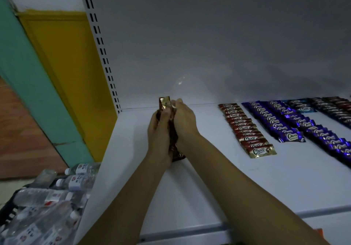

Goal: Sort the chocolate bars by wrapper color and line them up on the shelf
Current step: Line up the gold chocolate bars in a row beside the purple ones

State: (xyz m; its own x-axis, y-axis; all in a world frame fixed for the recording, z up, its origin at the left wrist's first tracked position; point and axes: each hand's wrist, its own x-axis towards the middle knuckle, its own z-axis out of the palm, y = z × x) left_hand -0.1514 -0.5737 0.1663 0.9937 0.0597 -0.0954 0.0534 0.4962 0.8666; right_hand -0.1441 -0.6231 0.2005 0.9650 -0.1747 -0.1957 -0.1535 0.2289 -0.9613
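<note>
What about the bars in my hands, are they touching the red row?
Apart. Head view shows bare white shelf between the held bars and the red row.

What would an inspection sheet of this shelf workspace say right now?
Surface: white shelf, rows on its right part.
Job's things: brown bars bunched between the hands; red row, purple rows, blue row, dark row lined up.
Clutter: water bottles below, left.
Hands: left hand and right hand both grip the brown bars.
Cables: nothing seen.
Surroundings: slotted upright, yellow panel, teal panel at left.
</note>
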